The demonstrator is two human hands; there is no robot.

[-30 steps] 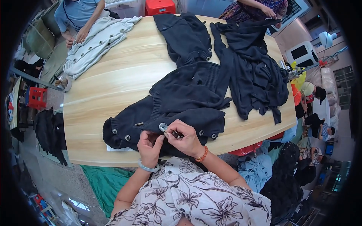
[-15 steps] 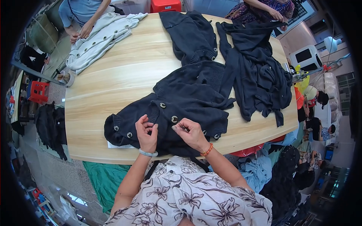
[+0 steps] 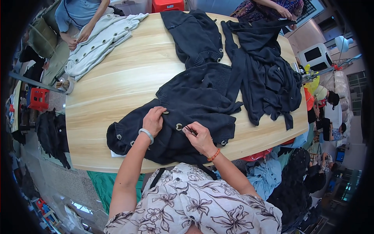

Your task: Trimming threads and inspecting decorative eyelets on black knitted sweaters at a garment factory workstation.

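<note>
A dark navy knitted cardigan [image 3: 194,99] with large ringed buttons lies spread on the table in front of me. My left hand [image 3: 153,121] is closed at its front edge, thumb and fingers pinching a button [image 3: 165,112]. Another button [image 3: 179,126] shows between my two hands. My right hand [image 3: 199,137] is curled round a small dark tool [image 3: 189,130], mostly hidden by the fingers, so its kind is unclear. That hand is just right of the middle button, close over the knit.
More dark knitwear [image 3: 269,78] is heaped at the right of the wooden table [image 3: 97,97]. Across it, one person handles a white cardigan [image 3: 97,45] and another lifts dark cloth. A tub [image 3: 66,85] stands at the left edge. Garments [image 3: 265,175] are piled below the right edge.
My left hand has moved up and away from me, from above the knit to the upper button, and its fingers have closed there. My right hand has shifted only slightly.
</note>
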